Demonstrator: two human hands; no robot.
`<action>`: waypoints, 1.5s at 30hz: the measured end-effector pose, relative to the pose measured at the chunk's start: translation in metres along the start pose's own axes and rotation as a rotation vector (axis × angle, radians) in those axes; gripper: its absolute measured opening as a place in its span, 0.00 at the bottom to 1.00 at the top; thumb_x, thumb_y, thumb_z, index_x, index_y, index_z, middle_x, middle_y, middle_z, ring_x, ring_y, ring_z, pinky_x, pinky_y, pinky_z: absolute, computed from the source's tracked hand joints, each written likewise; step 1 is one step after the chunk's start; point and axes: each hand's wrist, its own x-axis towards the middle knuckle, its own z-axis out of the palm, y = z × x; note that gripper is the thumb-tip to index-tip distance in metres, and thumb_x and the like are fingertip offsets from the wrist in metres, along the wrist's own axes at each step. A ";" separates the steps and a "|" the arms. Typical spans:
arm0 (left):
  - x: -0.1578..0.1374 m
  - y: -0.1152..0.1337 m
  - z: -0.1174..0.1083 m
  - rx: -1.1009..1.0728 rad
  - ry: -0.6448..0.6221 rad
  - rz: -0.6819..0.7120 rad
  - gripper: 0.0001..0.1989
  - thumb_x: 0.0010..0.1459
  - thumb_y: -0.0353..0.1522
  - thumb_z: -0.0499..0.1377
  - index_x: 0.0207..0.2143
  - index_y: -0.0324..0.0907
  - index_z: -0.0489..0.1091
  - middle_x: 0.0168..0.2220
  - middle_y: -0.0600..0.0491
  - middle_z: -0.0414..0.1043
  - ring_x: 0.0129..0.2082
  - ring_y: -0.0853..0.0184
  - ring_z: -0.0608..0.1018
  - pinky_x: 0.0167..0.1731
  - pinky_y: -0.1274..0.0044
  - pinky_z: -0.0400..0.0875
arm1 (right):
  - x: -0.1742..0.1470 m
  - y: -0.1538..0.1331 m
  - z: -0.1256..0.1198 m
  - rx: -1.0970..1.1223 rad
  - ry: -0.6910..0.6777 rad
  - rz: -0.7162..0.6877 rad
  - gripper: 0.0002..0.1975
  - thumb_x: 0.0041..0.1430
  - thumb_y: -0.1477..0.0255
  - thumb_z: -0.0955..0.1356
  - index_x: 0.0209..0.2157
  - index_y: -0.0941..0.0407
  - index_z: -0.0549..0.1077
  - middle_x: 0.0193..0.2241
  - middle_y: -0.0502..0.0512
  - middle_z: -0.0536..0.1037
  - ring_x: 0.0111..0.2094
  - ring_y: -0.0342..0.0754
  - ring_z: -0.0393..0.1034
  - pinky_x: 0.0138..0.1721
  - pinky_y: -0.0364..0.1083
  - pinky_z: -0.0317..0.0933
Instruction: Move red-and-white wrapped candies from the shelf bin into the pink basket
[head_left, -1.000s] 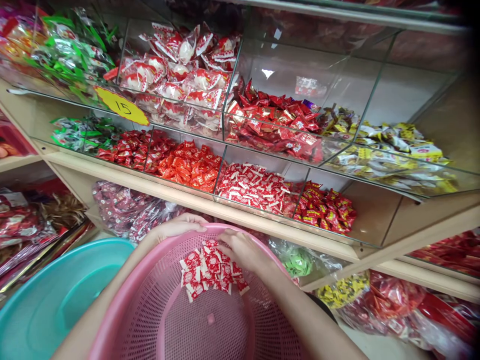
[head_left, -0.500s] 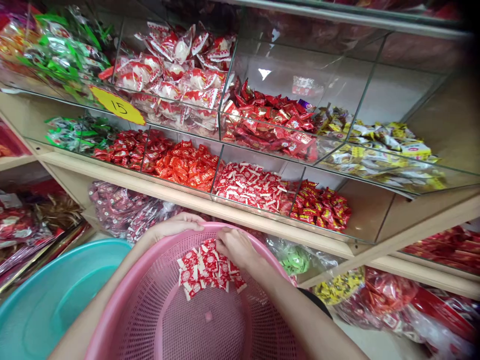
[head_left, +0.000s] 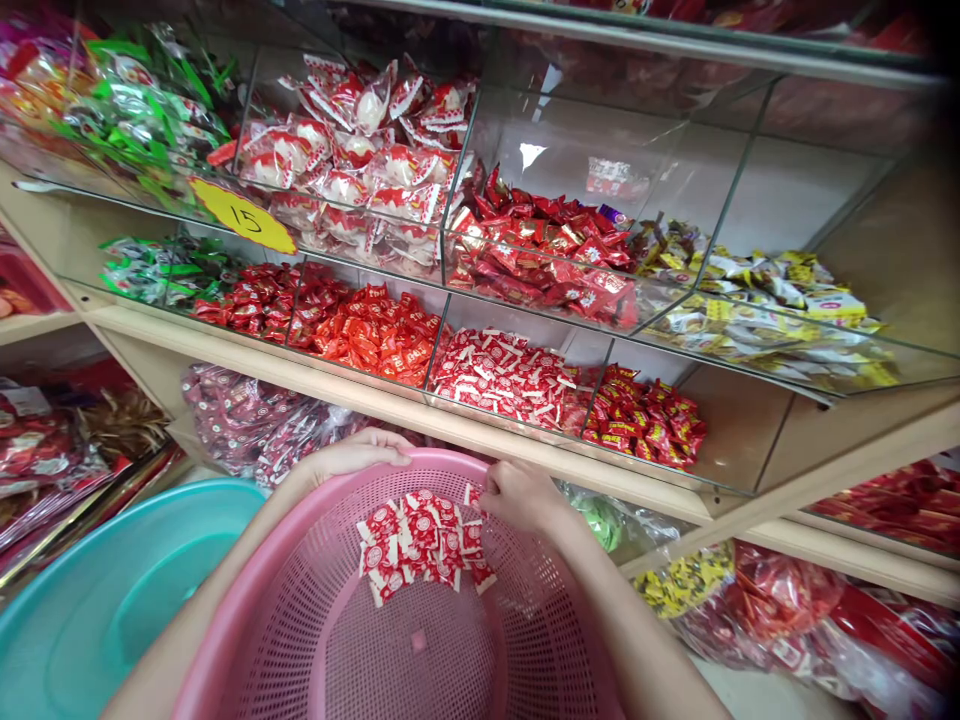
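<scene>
A pink plastic basket (head_left: 420, 650) with mesh sides is in front of me, below the shelf edge. Several red-and-white wrapped candies (head_left: 424, 540) lie in a loose cluster at its far side. My left hand (head_left: 360, 455) is closed over the basket's far left rim, its fingertips resting on the edge. Inside the far right rim, my right hand (head_left: 525, 495) is closed in a pinch, with one red-and-white candy packet (head_left: 473, 496) at its fingertips, apart from the cluster. The fingers' undersides are hidden.
A turquoise basin (head_left: 135, 580) stands at left. Above, glass-fronted shelf bins hold red-and-white candies (head_left: 502, 375), orange-red candies (head_left: 382, 330) and red-yellow candies (head_left: 637, 415). A yellow tag (head_left: 244, 215) reads 15. Bagged sweets (head_left: 787, 600) lie low at right.
My right hand has moved right, from over the candy cluster to the basket's right rim, uncovering more candies. A packet now shows at its fingertips. My left hand stays on the rim.
</scene>
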 end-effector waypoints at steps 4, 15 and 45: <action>0.003 -0.004 -0.002 -0.027 -0.006 -0.011 0.16 0.47 0.38 0.64 0.38 0.41 0.74 0.37 0.49 0.75 0.33 0.63 0.74 0.36 0.75 0.67 | 0.000 -0.001 0.004 -0.009 -0.045 0.052 0.14 0.54 0.67 0.63 0.35 0.59 0.75 0.37 0.64 0.77 0.38 0.53 0.72 0.34 0.45 0.59; 0.002 -0.004 -0.002 -0.011 -0.005 -0.012 0.16 0.48 0.38 0.63 0.40 0.42 0.74 0.39 0.49 0.75 0.36 0.62 0.75 0.37 0.75 0.66 | 0.001 -0.008 0.009 0.076 -0.032 0.140 0.15 0.56 0.70 0.62 0.40 0.61 0.75 0.41 0.66 0.76 0.43 0.53 0.72 0.40 0.46 0.61; -0.001 0.001 0.001 -0.045 -0.007 -0.008 0.16 0.46 0.38 0.64 0.38 0.41 0.74 0.38 0.49 0.75 0.34 0.62 0.74 0.36 0.76 0.66 | 0.004 -0.001 0.010 0.136 -0.214 0.008 0.07 0.51 0.77 0.64 0.29 0.59 0.75 0.29 0.60 0.79 0.34 0.49 0.74 0.31 0.41 0.62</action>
